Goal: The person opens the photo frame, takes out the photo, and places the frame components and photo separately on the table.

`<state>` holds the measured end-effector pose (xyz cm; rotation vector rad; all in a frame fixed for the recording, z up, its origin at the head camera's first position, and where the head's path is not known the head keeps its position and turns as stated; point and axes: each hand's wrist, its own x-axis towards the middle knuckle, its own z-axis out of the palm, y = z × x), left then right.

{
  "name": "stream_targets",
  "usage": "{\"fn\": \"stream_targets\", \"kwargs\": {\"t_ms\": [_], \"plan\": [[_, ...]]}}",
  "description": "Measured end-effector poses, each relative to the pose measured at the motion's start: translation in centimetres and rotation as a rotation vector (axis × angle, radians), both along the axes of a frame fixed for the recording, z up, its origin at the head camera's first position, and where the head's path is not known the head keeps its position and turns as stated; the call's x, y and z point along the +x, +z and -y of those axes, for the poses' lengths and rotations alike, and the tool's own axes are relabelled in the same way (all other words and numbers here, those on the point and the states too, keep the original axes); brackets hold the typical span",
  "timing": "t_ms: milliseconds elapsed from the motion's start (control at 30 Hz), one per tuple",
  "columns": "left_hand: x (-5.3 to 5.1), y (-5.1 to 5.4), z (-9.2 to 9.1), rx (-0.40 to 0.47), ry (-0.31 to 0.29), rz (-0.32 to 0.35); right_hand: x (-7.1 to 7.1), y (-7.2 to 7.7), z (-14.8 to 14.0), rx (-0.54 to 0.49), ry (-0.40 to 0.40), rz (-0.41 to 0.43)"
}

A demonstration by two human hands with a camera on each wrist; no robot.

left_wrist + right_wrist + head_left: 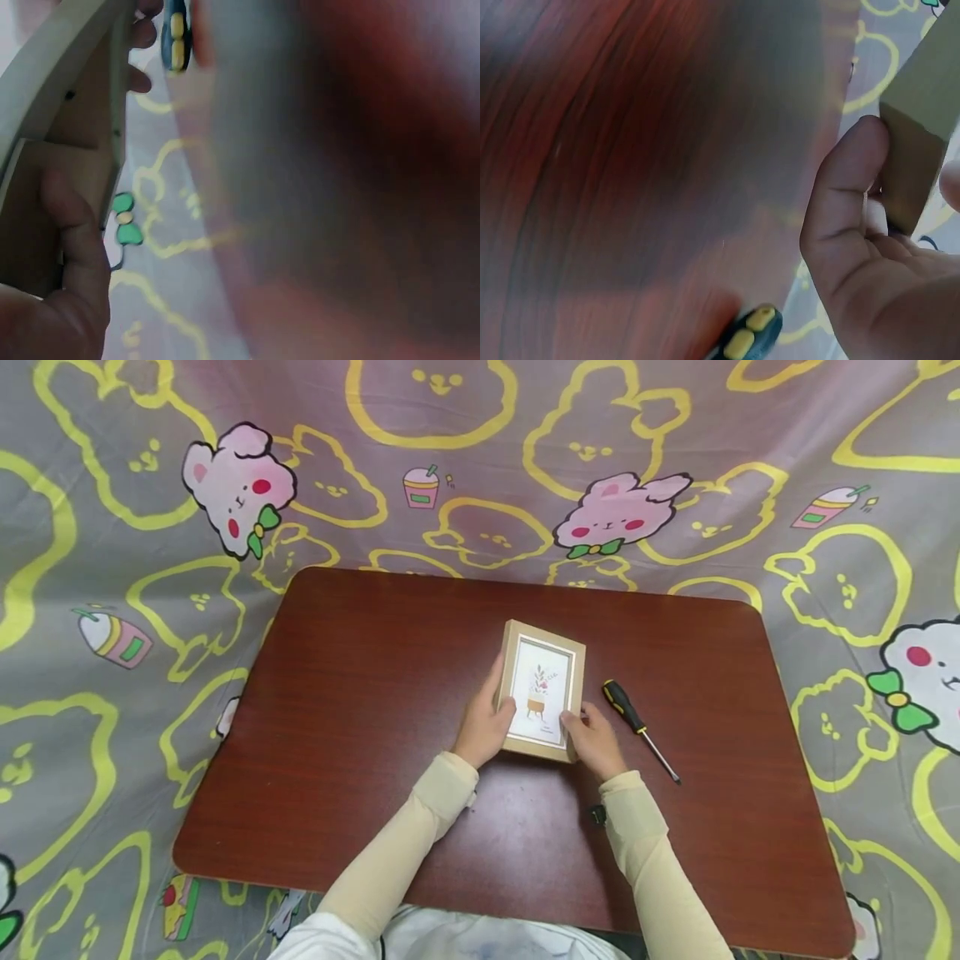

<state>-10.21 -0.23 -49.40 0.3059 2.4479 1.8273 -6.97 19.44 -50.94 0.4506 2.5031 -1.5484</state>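
Note:
A picture frame (546, 692) with a light wooden border and a plant print is held up above the table, tilted toward the head camera. My left hand (483, 724) grips its left edge, thumb on the front. At the lower right edge, my right hand (597, 742) holds it with the thumb over the front corner. The left wrist view shows the back side of the picture frame (82, 112), with fingers of the left hand (71, 277) against it. In the right wrist view, the right hand (877, 247) curls round the frame's side (922, 127).
A screwdriver (641, 729) with a black and yellow handle lies on the brown table (360, 693), right of the right hand. Patterned cloth (480, 468) hangs round the table's back and sides.

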Motion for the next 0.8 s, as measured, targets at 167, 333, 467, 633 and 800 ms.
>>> {"fn": "stream_targets", "kwargs": {"t_ms": [167, 333, 467, 633, 800], "plan": [[0.6, -1.7, -0.5, 0.097, 0.031, 0.101, 0.6, 0.2, -1.0, 0.082, 0.025, 0.009], [0.8, -3.4, -1.1, 0.179, 0.02, 0.175, 1.0, 0.2, -1.6, 0.137, 0.038, 0.041], [0.8, -4.6, -1.6, 0.174, 0.004, 0.188, 1.2, 0.1, -2.1, 0.163, 0.042, 0.066], [1.0, -5.3, -2.1, 0.123, -0.006, 0.202, 1.6, -0.2, -2.6, 0.19, 0.062, 0.092], [1.2, -5.5, -2.6, 0.068, -0.011, 0.236, 1.8, -0.8, -3.1, 0.227, 0.084, 0.116]]}}
